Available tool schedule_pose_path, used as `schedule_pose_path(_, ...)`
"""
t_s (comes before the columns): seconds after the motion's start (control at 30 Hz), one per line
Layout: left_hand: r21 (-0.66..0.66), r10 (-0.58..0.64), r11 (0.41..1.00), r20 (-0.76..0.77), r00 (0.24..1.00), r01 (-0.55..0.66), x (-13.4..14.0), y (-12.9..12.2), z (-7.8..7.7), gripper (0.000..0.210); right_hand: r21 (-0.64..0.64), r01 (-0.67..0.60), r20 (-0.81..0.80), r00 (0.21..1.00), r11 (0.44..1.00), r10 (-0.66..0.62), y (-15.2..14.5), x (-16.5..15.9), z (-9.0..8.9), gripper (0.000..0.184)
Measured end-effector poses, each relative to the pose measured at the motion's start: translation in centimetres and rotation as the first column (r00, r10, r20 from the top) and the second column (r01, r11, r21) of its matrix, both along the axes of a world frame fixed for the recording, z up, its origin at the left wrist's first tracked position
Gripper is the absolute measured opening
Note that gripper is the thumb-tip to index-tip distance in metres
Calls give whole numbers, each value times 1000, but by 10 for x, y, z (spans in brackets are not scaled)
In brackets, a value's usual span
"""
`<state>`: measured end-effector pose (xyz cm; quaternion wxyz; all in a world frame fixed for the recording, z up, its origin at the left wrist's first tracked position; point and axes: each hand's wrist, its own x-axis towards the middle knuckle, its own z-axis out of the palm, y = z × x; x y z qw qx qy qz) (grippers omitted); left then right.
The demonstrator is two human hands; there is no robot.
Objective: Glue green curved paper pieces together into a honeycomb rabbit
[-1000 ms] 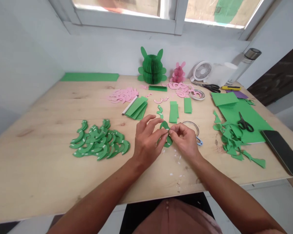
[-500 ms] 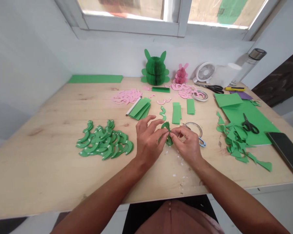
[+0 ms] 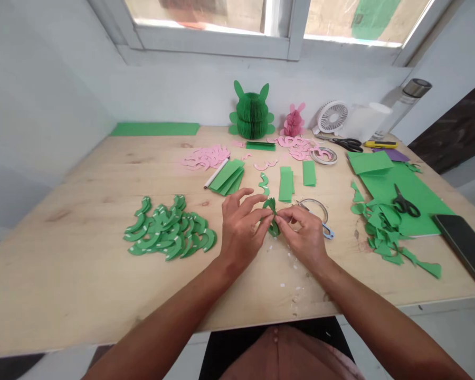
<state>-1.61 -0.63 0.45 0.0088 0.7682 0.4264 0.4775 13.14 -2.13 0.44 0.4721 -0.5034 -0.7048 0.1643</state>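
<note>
Between my fingertips is a small green paper cutout (image 3: 271, 203), its curved layers fanning out above and below the pinch. My left hand (image 3: 243, 227) grips its left side with thumb and index finger, the other fingers raised. From the right, my right hand (image 3: 304, 229) pinches the same piece, and the fingertips of both hands nearly meet. Part of the cutout is hidden behind the fingers. Just beyond lies a wavy green strip (image 3: 264, 183) with white marks. Left of my left hand is a heap of curved green cutouts (image 3: 170, 228) bearing small white tabs.
Green scraps (image 3: 383, 227), black scissors (image 3: 405, 201) and a phone (image 3: 463, 250) lie at right. Beside my right hand are a tape ring (image 3: 319, 203) and a blue-handled tool (image 3: 328, 231). Folded green cards (image 3: 227, 178), pink cutouts (image 3: 206, 157) and a green honeycomb figure (image 3: 252, 116) stand farther back.
Both hands keep their pinch on the green cutout. My left hand has shifted very slightly; the rest of the table looks the same.
</note>
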Motion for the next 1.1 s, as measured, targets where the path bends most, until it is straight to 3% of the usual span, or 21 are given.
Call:
schedule_pose_path(0.47,15,-14,1000,16,1000,13,0,0,2,8,24,-26,30,999,999,26,-1,1,2,10)
schedule_pose_path(1.1,-145,-33,988,158,987,56,0,2,-1,8,-68,-12,-87,996,998,6,1,1,2,8)
